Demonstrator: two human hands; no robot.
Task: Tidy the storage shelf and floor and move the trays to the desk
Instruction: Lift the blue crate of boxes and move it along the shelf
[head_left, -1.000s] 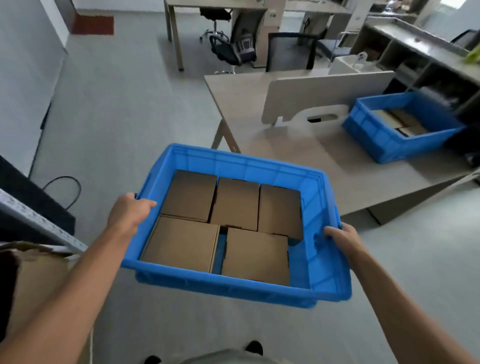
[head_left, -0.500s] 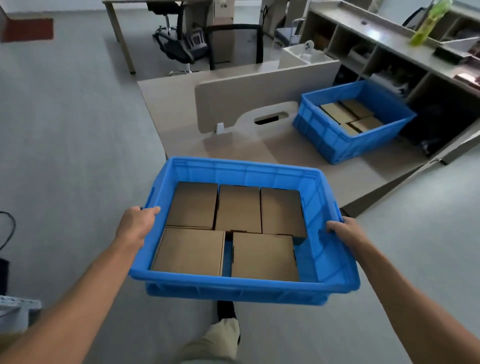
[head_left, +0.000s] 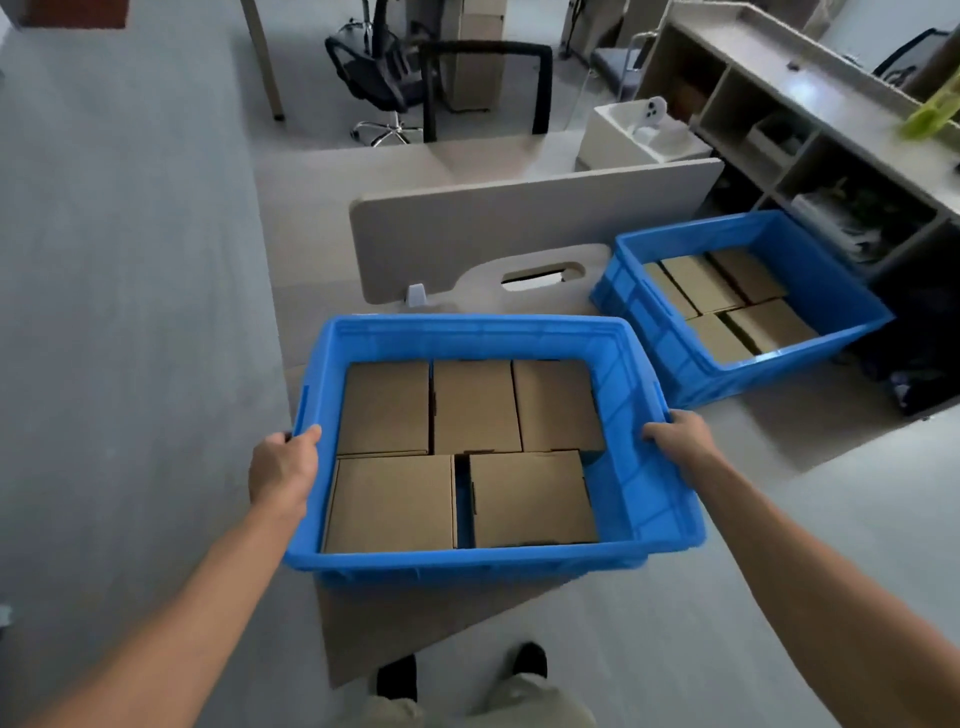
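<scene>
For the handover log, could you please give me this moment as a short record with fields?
held tray: blue tray with five cardboard boxes, over the desk's near corner
left hand: grips the tray's left rim
right hand: grips the tray's right rim
second tray: on the desk, also holding boxes
divider panel: upright behind both trays

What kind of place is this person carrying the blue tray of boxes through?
Most likely an office workroom. A beige desk with an upright grey divider panel stands ahead, black mesh swivel chairs sit behind it, and an open beige cubby shelf unit lines the right side.
</scene>
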